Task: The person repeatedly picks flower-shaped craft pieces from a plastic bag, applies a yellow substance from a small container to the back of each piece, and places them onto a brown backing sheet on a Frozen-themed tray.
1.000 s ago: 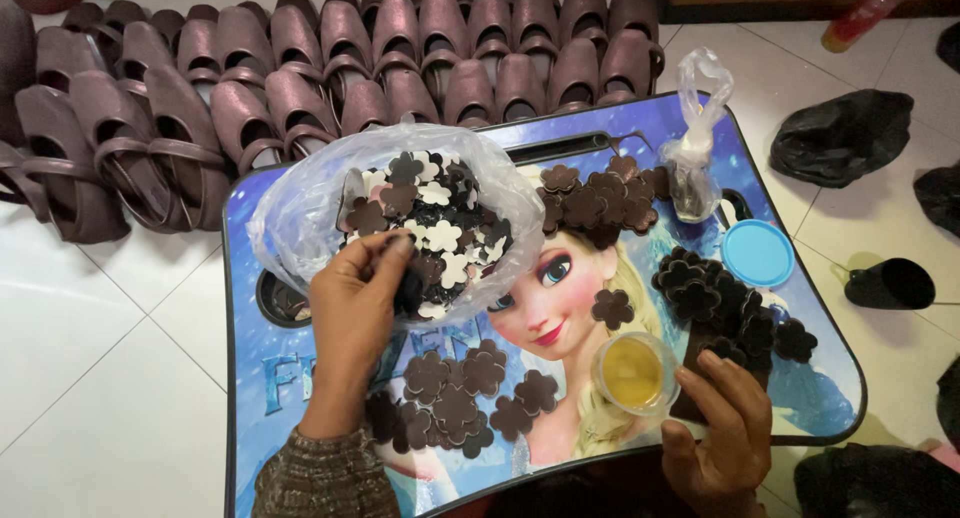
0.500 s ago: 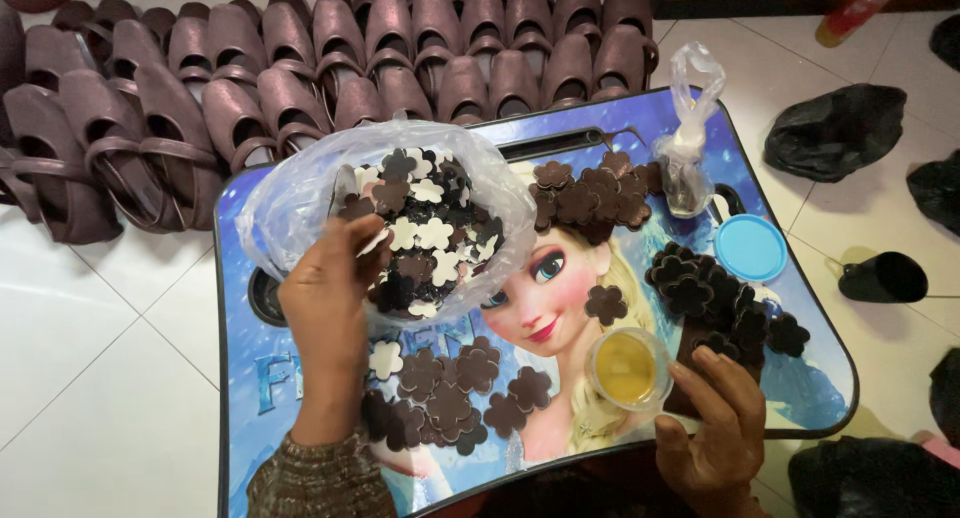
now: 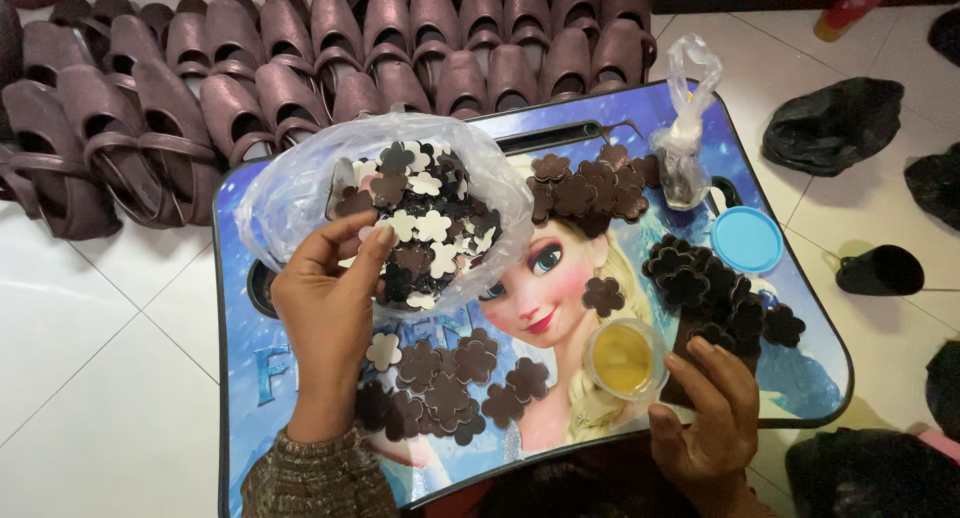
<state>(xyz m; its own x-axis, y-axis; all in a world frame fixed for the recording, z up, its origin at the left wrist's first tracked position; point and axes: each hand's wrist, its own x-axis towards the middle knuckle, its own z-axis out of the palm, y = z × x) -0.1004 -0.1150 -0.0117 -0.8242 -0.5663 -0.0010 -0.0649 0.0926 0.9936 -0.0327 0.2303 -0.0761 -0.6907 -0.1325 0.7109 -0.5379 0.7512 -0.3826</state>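
On the lap tray (image 3: 780,418), left hand (image 3: 325,308) enters upward-gaping bag (image 3: 290,193).

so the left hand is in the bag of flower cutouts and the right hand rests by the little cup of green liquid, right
Not quite: the liquid is yellow, not green. The head view shows the left hand reaching into the clear plastic bag of flower cutouts, and the right hand resting on the lap tray beside the small cup of yellow liquid.

a: flower cutouts (image 3: 420,228)?
b: dark brown, some cream, in a clear bag (image 3: 290,188).
a: desk (image 3: 770,368)?
b: blue, cartoon print. round lid (image 3: 747,239) light blue, jar (image 3: 622,358) yellow, shoes (image 3: 250,68) brownish purple.
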